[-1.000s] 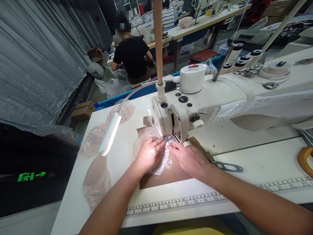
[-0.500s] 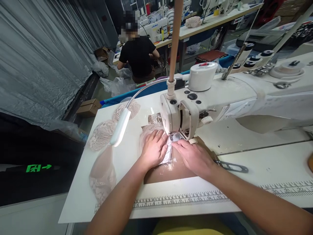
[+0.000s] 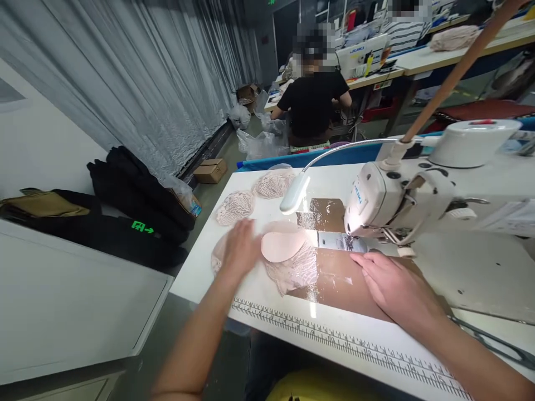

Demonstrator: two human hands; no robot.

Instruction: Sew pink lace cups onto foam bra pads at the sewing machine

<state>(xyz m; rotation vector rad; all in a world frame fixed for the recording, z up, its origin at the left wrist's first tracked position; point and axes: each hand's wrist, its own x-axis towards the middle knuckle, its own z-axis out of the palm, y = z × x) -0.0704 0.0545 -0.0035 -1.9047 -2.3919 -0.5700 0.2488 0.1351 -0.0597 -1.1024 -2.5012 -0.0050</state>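
Observation:
My left hand point(image 3: 241, 250), smeared by motion, is over a pale pink lace bra cup point(image 3: 217, 257) at the table's left; whether it grips the cup cannot be seen. Beside it, a separate lace cup piece point(image 3: 295, 270) with a smooth pink lining lies partly on the brown mat point(image 3: 334, 284). My right hand point(image 3: 395, 281) rests on the mat with fingers stretched toward the metal needle plate point(image 3: 332, 241), nothing visible in them. The white sewing machine head point(image 3: 365, 195) stands just above and beyond those fingers.
Two more lace cups point(image 3: 234, 207) lie at the table's far left, under a bendable lamp point(image 3: 293, 192). A printed ruler point(image 3: 309, 331) runs along the front edge. A dark metal tool point(image 3: 493, 340) lies by my right forearm. A co-worker point(image 3: 313, 100) sits beyond, facing away.
The view has swung left. My left hand has left the needle area and moved to the left cup. The lace piece now lies left of the needle plate; my right hand stays near the plate.

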